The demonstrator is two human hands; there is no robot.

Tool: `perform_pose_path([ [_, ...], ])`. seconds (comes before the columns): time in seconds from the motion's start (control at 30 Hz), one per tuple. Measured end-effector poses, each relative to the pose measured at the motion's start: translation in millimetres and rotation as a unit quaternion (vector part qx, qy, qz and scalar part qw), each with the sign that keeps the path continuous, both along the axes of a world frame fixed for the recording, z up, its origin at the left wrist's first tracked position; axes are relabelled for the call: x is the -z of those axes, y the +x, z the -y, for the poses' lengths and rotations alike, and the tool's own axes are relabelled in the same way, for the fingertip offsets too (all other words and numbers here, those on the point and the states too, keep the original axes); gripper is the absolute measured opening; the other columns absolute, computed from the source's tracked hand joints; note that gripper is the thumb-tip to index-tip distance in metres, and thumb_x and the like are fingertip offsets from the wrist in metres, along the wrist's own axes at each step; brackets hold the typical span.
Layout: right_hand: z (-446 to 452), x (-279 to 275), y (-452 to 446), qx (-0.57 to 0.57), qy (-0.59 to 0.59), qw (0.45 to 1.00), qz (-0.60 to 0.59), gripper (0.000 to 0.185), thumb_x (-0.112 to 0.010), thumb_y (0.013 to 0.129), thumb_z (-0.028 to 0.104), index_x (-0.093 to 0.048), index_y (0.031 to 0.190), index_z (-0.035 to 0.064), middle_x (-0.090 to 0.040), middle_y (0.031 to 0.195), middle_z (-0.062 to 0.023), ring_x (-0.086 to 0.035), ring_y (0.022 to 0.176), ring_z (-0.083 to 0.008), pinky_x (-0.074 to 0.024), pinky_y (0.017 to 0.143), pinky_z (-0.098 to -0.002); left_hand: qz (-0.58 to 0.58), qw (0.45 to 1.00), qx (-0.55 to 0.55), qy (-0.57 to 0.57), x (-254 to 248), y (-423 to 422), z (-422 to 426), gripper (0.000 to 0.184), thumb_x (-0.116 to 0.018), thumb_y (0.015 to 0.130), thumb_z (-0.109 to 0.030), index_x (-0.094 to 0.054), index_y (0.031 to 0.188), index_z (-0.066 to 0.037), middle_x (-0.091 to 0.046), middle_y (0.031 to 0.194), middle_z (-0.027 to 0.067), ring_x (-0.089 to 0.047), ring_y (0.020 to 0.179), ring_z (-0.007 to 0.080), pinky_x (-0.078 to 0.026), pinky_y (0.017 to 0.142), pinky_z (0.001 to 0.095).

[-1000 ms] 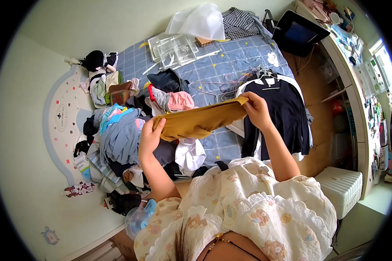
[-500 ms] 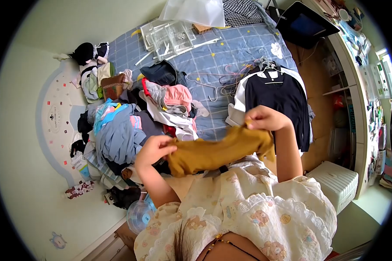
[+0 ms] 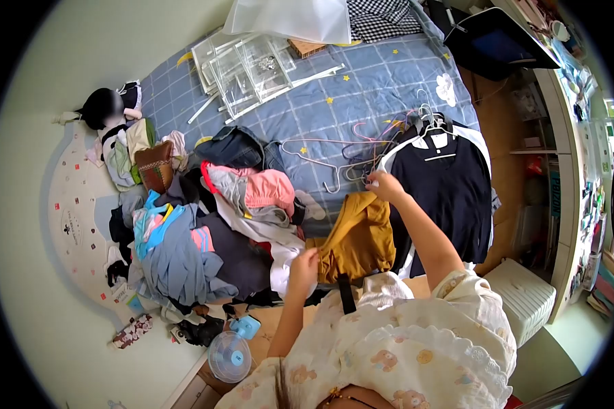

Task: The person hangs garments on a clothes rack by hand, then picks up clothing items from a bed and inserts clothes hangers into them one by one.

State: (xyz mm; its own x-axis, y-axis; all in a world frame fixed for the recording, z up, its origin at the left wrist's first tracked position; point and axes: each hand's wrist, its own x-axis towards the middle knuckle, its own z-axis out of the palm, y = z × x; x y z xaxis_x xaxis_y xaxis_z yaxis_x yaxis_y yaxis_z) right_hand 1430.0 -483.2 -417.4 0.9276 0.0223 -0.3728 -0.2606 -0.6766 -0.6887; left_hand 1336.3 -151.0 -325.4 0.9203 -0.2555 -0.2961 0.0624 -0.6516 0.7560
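On my feed the garment (image 3: 363, 249) between the left hand (image 3: 303, 269) and right hand (image 3: 387, 187) looks like soft, matt cloth. Right of the right hand I see a smooth, matt cloth top (image 3: 443, 198). Beyond the left hand, the jeans (image 3: 228, 146) look like rough denim; farther off, the panels (image 3: 249, 76) resemble clear, glossy plastic.

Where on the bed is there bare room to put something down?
Widest: bare blue checked sheet between the clear plastic trays and the loose thin hangers. Smaller: between those trays and the mixed clothes heap at picture left. Crowded: that heap itself, the right side under the black long-sleeved top, and the near edge, by the mustard-yellow cloth.
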Motion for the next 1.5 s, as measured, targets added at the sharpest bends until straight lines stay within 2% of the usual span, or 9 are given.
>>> perform_pose_path([
  [0.17,24.0,77.6,53.7,0.025,-0.267,0.963,-0.019,0.059,-0.069,0.072,0.017,-0.046,0.125,0.0073,-0.044,0.128,-0.0111,-0.040,0.125,-0.0294,-0.0422,0.096,-0.0396,-0.088,0.991,0.011,0.102,5.7,-2.9,9.2,0.034,-0.064,0.083,-0.034,-0.062,0.075,-0.001,-0.058,0.058,0.0127,-0.057,0.052,0.0264,-0.040,0.049,0.0367],
  [0.23,24.5,95.2,63.9,-0.028,-0.340,0.937,-0.076,0.077,-0.066,0.075,0.017,-0.028,0.141,0.0088,-0.027,0.147,-0.0107,-0.020,0.139,-0.0270,-0.0246,0.110,-0.0419,-0.187,0.966,0.012,0.177,16.3,-7.8,-1.0,0.039,-0.060,0.084,-0.038,-0.062,0.070,-0.002,-0.057,0.055,0.0128,-0.057,0.051,0.0286,-0.041,0.049,0.0384],
  [0.33,19.0,110.0,74.3,-0.048,-0.362,0.920,-0.142,0.082,-0.064,0.077,0.016,-0.019,0.146,0.0096,-0.019,0.151,-0.0107,-0.012,0.142,-0.0267,-0.0157,0.112,-0.0482,-0.238,0.947,0.015,0.216,24.2,-19.7,-16.3,0.036,-0.063,0.079,-0.035,-0.061,0.064,-0.002,-0.057,0.057,0.0172,-0.059,0.058,0.0352,-0.044,0.052,0.0419],
  [0.47,17.1,138.7,74.6,-0.032,-0.419,0.907,-0.025,0.078,-0.067,0.071,0.019,-0.031,0.140,0.0079,-0.042,0.130,-0.0103,-0.036,0.127,-0.0261,-0.0250,0.108,-0.0486,-0.364,0.906,0.006,0.216,39.7,-32.2,-39.4,0.034,-0.065,0.070,-0.037,-0.063,0.064,-0.004,-0.060,0.059,0.0147,-0.061,0.058,0.0313,-0.045,0.054,0.0401],
  [0.73,18.9,76.1,92.4,-0.122,-0.345,0.926,0.087,0.054,-0.069,0.066,0.019,-0.048,0.113,0.0056,-0.050,0.105,-0.0078,-0.052,0.104,-0.0248,-0.0433,0.084,-0.0426,-0.361,0.892,0.042,0.269,55.4,-51.9,-43.0,0.034,-0.069,0.064,-0.037,-0.067,0.072,-0.004,-0.065,0.069,0.0147,-0.063,0.068,0.0334,-0.048,0.060,0.0385],
  [1.07,44.9,-34.4,7.3,0.130,-0.170,0.969,0.122,0.048,-0.058,0.069,0.010,-0.049,0.116,0.0057,-0.050,0.107,-0.0156,-0.055,0.095,-0.0373,-0.0495,0.074,-0.0432,-0.169,0.926,0.020,0.337,63.9,-86.1,-40.0,0.020,-0.068,0.068,-0.015,-0.062,0.085,-0.004,-0.058,0.094,0.0185,-0.058,0.090,0.0368,-0.050,0.076,0.0446],
  [1.2,44.5,-80.9,-51.2,0.120,-0.008,0.978,0.171,0.043,-0.055,0.069,-0.001,-0.055,0.112,0.0019,-0.047,0.085,-0.0087,-0.050,0.065,-0.0192,-0.0449,0.062,-0.0284,0.004,0.960,-0.032,0.277,23.4,-82.3,-33.9,0.015,-0.063,0.073,-0.008,-0.055,0.085,-0.005,-0.052,0.090,0.0150,-0.055,0.088,0.0351,-0.047,0.072,0.0459],
  [1.37,23.6,-122.2,-139.1,0.105,0.297,0.948,0.053,0.035,-0.047,0.080,-0.001,-0.058,0.113,-0.0030,-0.054,0.084,-0.0029,-0.053,0.066,-0.0106,-0.0448,0.060,-0.0227,0.297,0.942,-0.069,0.138,-26.0,-61.0,-36.9,0.012,-0.060,0.074,-0.002,-0.050,0.080,-0.005,-0.050,0.087,0.0147,-0.053,0.081,0.0362,-0.045,0.068,0.0439],
  [1.5,1.9,-157.4,-212.5,0.076,0.386,0.919,-0.036,0.035,-0.050,0.080,-0.001,-0.058,0.114,-0.0043,-0.055,0.082,-0.0022,-0.052,0.068,-0.0095,-0.0440,0.061,-0.0228,0.424,0.883,-0.154,0.128,-65.7,-52.6,-38.6,0.012,-0.060,0.075,-0.001,-0.055,0.083,-0.008,-0.053,0.087,0.0114,-0.055,0.082,0.0317,-0.047,0.071,0.0408],
])
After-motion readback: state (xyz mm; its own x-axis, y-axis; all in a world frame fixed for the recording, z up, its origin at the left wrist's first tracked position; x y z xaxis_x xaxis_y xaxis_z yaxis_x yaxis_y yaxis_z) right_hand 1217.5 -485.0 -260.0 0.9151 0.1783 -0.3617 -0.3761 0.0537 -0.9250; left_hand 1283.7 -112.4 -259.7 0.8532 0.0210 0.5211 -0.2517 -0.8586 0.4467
